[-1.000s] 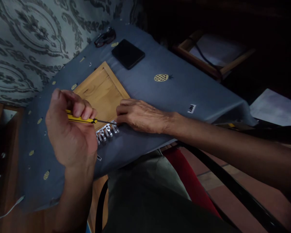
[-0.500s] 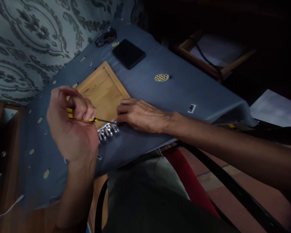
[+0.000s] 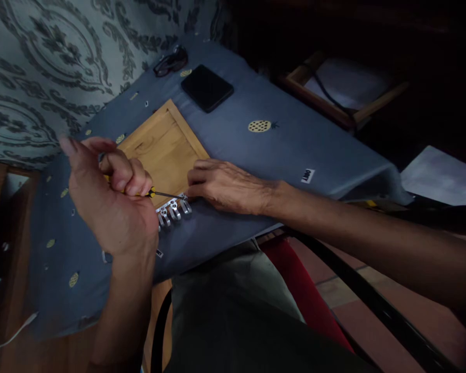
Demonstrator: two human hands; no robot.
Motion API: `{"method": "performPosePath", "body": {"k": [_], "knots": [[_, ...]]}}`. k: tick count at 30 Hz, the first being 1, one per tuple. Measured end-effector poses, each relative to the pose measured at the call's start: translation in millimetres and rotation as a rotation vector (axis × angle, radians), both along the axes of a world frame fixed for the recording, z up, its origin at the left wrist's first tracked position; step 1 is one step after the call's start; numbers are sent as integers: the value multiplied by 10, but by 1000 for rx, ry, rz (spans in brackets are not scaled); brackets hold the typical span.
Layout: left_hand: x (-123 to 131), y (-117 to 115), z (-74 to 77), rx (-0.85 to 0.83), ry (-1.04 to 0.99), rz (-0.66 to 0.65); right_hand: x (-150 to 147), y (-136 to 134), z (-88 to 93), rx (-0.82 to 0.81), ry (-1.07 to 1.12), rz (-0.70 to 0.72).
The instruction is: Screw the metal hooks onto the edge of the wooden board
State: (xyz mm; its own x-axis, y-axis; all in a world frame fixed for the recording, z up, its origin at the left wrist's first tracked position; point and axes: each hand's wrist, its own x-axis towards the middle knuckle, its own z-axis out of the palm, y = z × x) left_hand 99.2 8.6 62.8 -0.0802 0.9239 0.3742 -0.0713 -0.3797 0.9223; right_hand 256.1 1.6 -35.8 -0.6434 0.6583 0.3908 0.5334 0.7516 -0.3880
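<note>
One blue-grey cloth (image 3: 295,150), printed with several pineapples, spreads beneath everything else on it. One wooden board (image 3: 161,147) with a raised rim lies slantwise upon it. Two hands are at its near side: the left hand (image 3: 114,191) is curled closed around a handle, palm turned up; the right hand (image 3: 225,185) is bunched narrow at the board's corner, and whether its fingertips pinch anything I cannot tell. Beyond the board lie one dark flat device (image 3: 207,88) and one pair of glasses (image 3: 171,61). One screwdriver (image 3: 153,192), in the left hand, points its tip at one metal rail (image 3: 170,203) along the board's near edge. At least three hooks (image 3: 176,211) show on the rail.
</note>
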Motion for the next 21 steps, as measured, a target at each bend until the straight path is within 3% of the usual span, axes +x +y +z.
{"method": "performPosePath", "body": {"k": [7, 12, 21], "knots": [[58, -22, 46, -35, -1, -24, -5, -5, -9, -8, -11, -11], [64, -55, -5, -63, -89, 45, -15, -8, -6, 11, -11, -15], [67, 3, -73, -17, -84, -11, -15, -3, -16, 6, -5, -18]]}}
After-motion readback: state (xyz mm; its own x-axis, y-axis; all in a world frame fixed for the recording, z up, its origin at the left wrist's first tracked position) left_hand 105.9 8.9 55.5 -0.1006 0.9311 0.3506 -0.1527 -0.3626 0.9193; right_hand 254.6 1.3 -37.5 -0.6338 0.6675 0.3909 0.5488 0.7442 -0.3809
